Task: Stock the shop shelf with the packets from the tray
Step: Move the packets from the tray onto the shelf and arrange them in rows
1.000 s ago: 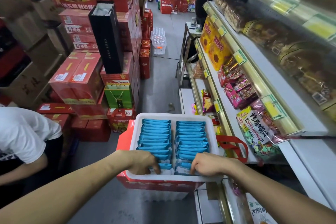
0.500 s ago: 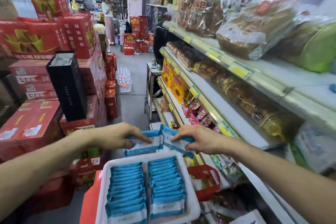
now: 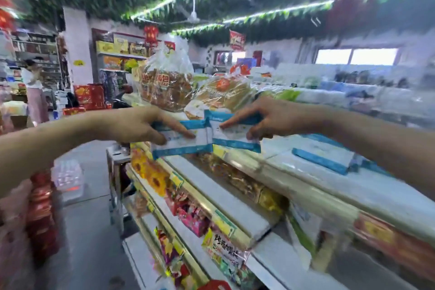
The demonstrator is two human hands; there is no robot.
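SHOP AISLE: A worker's left hand (image 3: 138, 125) and right hand (image 3: 270, 117), held a little apart, each pinch one flat snack packet just above the front edge of the top shelf (image 3: 376, 187). The packets' inner ends meet in the middle, though the blur hides whether they touch or overlap.

Each hold looks light, with fingers laid along the packet's face and the thumb beneath. A slick wrapper could slide free and fall onto the lower shelves or into the aisle. Brought in side by side, the two could snag on one another. They could also land crooked against the stocked packets (image 3: 322, 156), which lie flat farther right on the same shelf. Pushed too deep, they would nudge the bread bags (image 3: 164, 87) standing just behind the hands.

The left packet (image 3: 183, 147) and right packet (image 3: 235, 135) are thin sealed wrappers. Their faces are white with bright blue bands along the long edges, and the small print is too smeared to read. They look light, glossy and a little limp. The tray is out of view.
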